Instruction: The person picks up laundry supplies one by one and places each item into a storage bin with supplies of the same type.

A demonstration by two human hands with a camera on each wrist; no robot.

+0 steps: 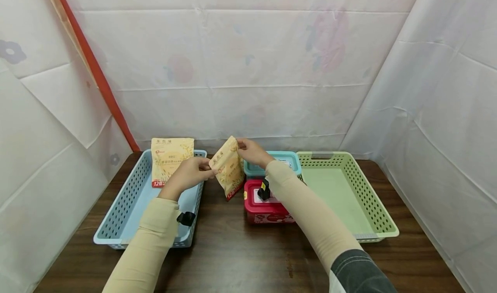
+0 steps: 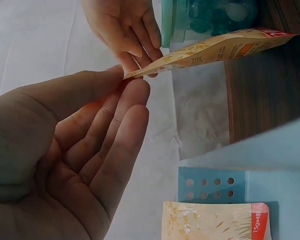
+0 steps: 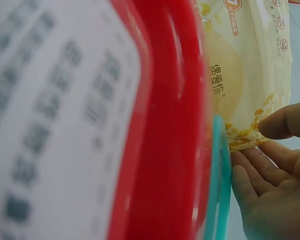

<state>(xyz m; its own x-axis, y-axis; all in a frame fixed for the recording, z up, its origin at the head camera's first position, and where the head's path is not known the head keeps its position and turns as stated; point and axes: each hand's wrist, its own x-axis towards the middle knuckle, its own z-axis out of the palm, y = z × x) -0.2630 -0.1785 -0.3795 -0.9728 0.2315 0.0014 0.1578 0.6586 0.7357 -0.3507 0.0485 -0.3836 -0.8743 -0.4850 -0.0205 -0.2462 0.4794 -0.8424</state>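
Note:
A cream-yellow pouch (image 1: 230, 168) with a red lower edge hangs tilted above the table, between the blue basket and the lidded boxes. My left hand (image 1: 191, 174) pinches one upper corner of it between thumb and fingertips; the left wrist view shows the pouch (image 2: 210, 52) nearly edge-on. At the other upper edge, my right hand (image 1: 254, 152) pinches it, thumb on the printed face and fingers behind, as the right wrist view shows. A second matching pouch (image 1: 171, 155) leans at the back of the blue basket (image 1: 116, 211), partly behind my left hand.
Right of the held pouch stands a red lidded box (image 1: 268, 217), with a teal-lidded container (image 1: 294, 160) behind it. A green basket (image 1: 338, 198) is at the right. White cloth (image 1: 240, 68) hangs behind the dark wooden table (image 1: 240, 258).

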